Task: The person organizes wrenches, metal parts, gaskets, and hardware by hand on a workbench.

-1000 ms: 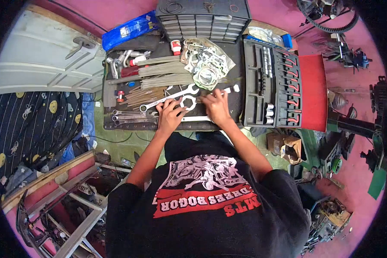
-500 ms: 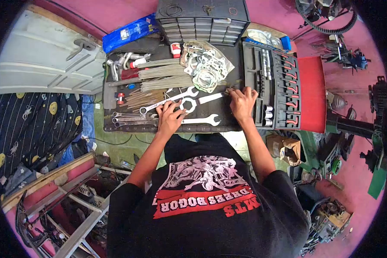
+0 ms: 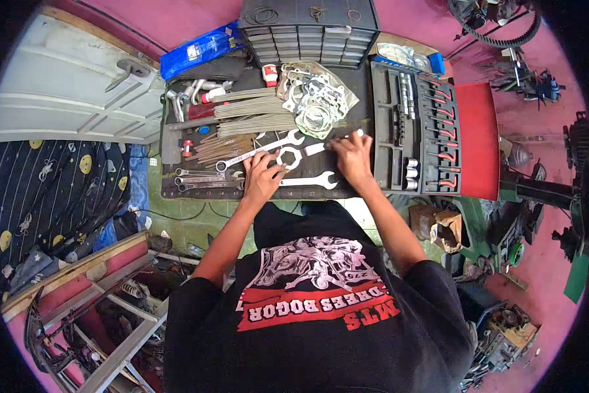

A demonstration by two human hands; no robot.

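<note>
Left hand [image 3: 262, 177] on the ring, right hand [image 3: 352, 157] at the handle of a large ring wrench [image 3: 289, 158]

Spread fingers of the left hand rest at the ring's left side, near a combination wrench [image 3: 274, 145]. The right hand is curled over the handle's far end; whether it grips anything is hidden. Toward the front edge lies an open-end wrench [image 3: 312, 181]; gaskets [image 3: 318, 112] sit beyond. A narrow strip of dark mat [image 3: 363, 98] separates the right hand from the socket case [image 3: 385, 124].
</note>
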